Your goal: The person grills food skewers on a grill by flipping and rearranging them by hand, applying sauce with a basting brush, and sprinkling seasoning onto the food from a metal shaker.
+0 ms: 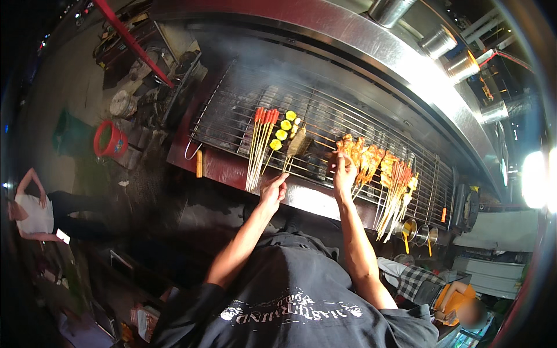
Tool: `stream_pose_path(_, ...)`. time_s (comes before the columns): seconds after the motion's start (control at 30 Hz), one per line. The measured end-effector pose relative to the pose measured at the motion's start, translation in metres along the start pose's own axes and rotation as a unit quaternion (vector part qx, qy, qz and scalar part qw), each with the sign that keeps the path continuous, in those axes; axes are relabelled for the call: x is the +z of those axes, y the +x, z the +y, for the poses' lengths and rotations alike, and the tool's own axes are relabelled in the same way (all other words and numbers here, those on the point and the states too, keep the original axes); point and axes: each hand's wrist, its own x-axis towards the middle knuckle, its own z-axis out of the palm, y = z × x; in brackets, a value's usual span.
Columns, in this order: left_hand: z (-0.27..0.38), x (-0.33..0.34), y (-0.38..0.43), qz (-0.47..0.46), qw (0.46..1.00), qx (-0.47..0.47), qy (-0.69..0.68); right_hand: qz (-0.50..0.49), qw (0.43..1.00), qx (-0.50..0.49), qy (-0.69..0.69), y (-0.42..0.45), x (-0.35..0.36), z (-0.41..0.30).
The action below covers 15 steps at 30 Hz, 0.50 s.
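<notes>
My left hand (pixel 273 192) pinches the stick ends of skewers of flat, brownish folded food (pixel 299 143), which lie over the grill grate (pixel 322 150). Just left of them are skewers of yellow flower-shaped pieces (pixel 280 131) and a row of red-tipped skewers (pixel 266 116). My right hand (pixel 343 172) is raised at the near end of browned meat skewers (pixel 367 158), fingers bent together. Whether anything is between those fingers is hidden. Further right, a bundle of reddish skewers (pixel 398 178) rests with its sticks over the grill's front edge.
A steel hood (pixel 391 56) spans the far side, with smoke at the left. Metal cups (pixel 409 228) with orange-handled brushes hang at the front right. A red bucket (pixel 110 139) stands on the ground at left. People are at far left (pixel 35 213) and lower right (pixel 452 300).
</notes>
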Motion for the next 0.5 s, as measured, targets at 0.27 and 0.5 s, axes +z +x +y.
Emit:
stream_pose_path(0.27,-0.008,-0.012,-0.002,0.007,1.0,-0.002,0.003,0.038,0.993,0.012,0.107,0.013,-0.015,-0.017)
stream_pose_path(0.5,-0.068,0.052,-0.04,-0.227,0.93,-0.181,0.224,0.129,0.901,-0.28,-0.307,-0.001,-0.152,-0.081)
